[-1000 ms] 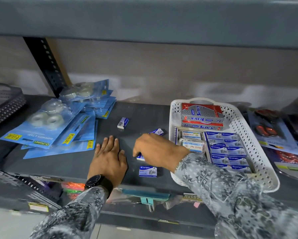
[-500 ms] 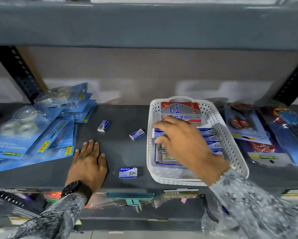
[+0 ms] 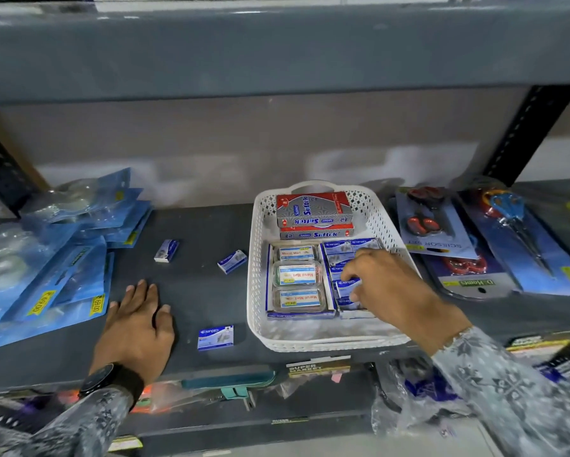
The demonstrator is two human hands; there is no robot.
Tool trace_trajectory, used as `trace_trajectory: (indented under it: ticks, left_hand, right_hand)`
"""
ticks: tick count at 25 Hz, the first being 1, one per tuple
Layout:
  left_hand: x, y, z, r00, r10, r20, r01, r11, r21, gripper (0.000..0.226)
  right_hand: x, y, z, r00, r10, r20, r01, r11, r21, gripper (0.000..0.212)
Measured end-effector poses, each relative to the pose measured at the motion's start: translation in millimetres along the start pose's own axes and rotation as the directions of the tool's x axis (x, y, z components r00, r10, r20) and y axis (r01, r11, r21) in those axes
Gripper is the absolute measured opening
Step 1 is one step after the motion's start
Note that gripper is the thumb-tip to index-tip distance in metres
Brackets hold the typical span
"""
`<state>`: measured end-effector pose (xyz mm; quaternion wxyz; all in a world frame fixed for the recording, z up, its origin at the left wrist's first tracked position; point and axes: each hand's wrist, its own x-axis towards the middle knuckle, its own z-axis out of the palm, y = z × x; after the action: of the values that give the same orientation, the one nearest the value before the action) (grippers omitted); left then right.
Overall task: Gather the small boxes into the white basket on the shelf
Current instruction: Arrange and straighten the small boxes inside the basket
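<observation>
Right hand (image 3: pixel 389 285) in white basket (image 3: pixel 257 291), fingers pinching small blue box (image 3: pixel 347 286); left hand (image 3: pixel 138 328) flat, fingers spread, near shelf's front edge; three boxes (image 3: pixel 215 338) left outside.

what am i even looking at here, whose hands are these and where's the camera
There is no machine here: a person wears a camera on their head, so you look forward and down at their own two hands over a grey shelf. The left hand rests flat and empty on the shelf. The right hand reaches into the white basket, fingers on a small blue box among the rows packed there. Three more small blue boxes lie loose on the shelf: near, middle and far left. Blue tape packs sit left, scissor packs right.
</observation>
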<state>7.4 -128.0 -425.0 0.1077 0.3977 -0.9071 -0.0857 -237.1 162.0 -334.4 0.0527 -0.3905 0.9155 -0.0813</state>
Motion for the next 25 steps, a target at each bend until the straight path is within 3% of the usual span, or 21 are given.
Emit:
trace_trajectory:
  ticks: [6,10,13,15,17,19,22,25]
  left_hand:
    - [0.4,-0.4,0.9,1.000,0.001,-0.004,-0.001,1.000,0.011,0.072]
    - [-0.3,1.4,-1.0,1.000,-0.005,-0.008,0.005,1.000,0.008,0.069]
    - [-1.5,2.6,-2.7,1.000,-0.007,-0.026,0.007,1.000,-0.005,0.065]
    - [-1.5,3.5,-4.8,0.999,-0.013,-0.033,0.012,1.000,-0.012,0.067]
    - [-1.5,4.9,-5.1,0.999,-0.017,-0.040,0.016,1.000,-0.022,0.068]
    - [-1.6,5.2,-4.7,0.999,-0.022,-0.047,0.020,0.999,-0.039,0.068]
    - [-2.5,4.4,-3.2,0.998,-0.022,-0.052,0.020,0.999,-0.034,0.067]
    - [-2.6,3.5,-3.4,0.998,-0.023,-0.060,0.021,0.999,-0.043,0.066]
  right_hand:
    - [2.9,-0.8,0.6,1.000,0.007,-0.022,-0.005,0.995,0.097,0.010]
    - [6.2,-10.7,-9.6,1.000,0.006,-0.021,-0.003,0.992,0.124,0.006]
    - [22.4,-49.9,-18.4,0.967,-0.148,-0.207,0.171,0.980,0.101,0.013]
    - [42.0,-90.2,-18.4,0.915,-0.319,-0.248,0.356,0.926,0.123,0.020]
    - [66.4,-127.6,-11.0,0.868,-0.467,-0.169,0.487,0.866,0.114,0.032]
    - [90.2,-156.1,-1.9,0.850,-0.526,-0.009,0.526,0.850,0.035,0.042]
    - [112.8,-174.9,10.2,0.852,-0.491,0.183,0.518,0.841,-0.156,0.036]
    - [117.1,-180.9,15.9,0.857,-0.456,0.240,0.507,0.829,-0.235,0.030]
